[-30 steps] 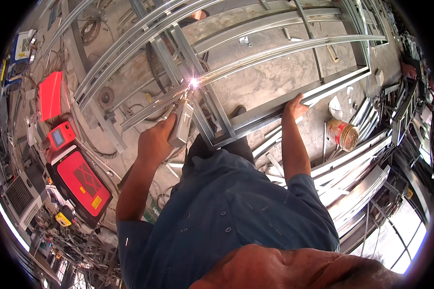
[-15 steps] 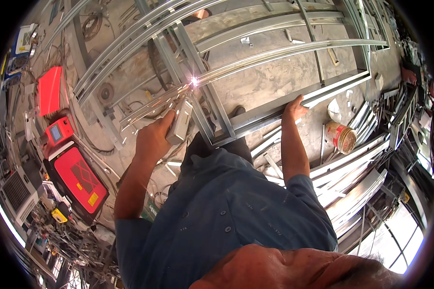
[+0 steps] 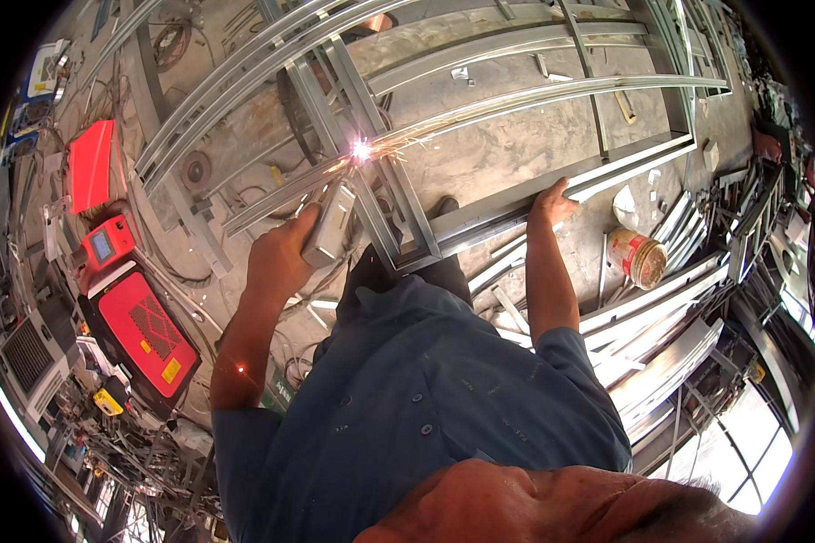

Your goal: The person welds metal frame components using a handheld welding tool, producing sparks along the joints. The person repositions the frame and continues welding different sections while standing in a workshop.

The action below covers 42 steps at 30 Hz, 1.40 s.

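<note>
My left hand (image 3: 283, 252) is closed around a grey, boxy welding gun (image 3: 331, 226). A bright, sparking weld spot (image 3: 361, 150) glows just beyond its front end, where a long horizontal metal tube crosses the upright tubes of a metal frame (image 3: 516, 101). The glare hides the joint and the gun's tip. My right hand (image 3: 552, 206) grips the near rail (image 3: 487, 237) of that frame, with the thumb on top; its other fingers are partly hidden. The near corner of the frame lies close in front of my legs.
At the left stand a red-topped machine (image 3: 149, 337), a red box with a small screen (image 3: 109, 244) and a red panel (image 3: 92, 166). Cables and loose tubes lie on the floor. To my right are a bucket (image 3: 638, 258) and stacked metal profiles (image 3: 661, 344).
The welding gun and my left hand have shifted slightly left and down. The sparks now spray to the right along the tube rather than to the left. My right hand stays put.
</note>
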{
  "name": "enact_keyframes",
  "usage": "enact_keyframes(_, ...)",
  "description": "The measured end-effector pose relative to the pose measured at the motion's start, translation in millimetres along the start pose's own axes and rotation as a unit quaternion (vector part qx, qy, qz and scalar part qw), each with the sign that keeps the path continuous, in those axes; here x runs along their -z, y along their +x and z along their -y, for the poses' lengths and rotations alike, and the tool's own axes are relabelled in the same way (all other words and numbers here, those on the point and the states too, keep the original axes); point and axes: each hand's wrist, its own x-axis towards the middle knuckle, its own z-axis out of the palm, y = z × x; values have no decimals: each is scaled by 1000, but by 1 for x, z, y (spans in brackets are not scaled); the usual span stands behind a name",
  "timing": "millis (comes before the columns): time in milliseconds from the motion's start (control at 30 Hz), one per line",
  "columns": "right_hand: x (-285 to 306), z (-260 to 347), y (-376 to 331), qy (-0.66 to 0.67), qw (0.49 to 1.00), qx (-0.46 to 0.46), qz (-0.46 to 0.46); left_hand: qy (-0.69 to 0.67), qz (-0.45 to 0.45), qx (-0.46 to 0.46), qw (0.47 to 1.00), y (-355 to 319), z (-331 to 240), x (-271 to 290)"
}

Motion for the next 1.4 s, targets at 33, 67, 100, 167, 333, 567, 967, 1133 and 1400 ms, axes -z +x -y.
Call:
enact_keyframes(33,-1,-1,1,2,1000,2,-3,0,-2,-4,1000,0,3,-1)
enact_keyframes(67,-1,-3,2,4,1000,4,-6,0,-3,-8,1000,0,4,-2)
enact_keyframes(100,0,-1,0,2,1000,2,-2,-6,4,3,1000,0,-2,2)
enact_keyframes(167,1,1,-1,-4,1000,-4,6,-10,3,2,1000,-1,0,1)
enact_keyframes(333,4,4,-3,10,1000,-2,9,-13,21,13,1000,-1,4,0)
enact_keyframes(567,5,8,-4,-11,1000,-4,15,-8,7,2,1000,-4,3,3)
enact_keyframes(967,21,23,-20,24,999,-3,20,-194,-43,-67,978,-59,-31,20)
enact_keyframes(1133,37,31,-21,33,996,-30,73,-207,-45,-153,965,-60,-67,-8)
enact_keyframes(1400,40,13,-1,66,986,1,151,-341,19,-113,933,-49,-188,-55)
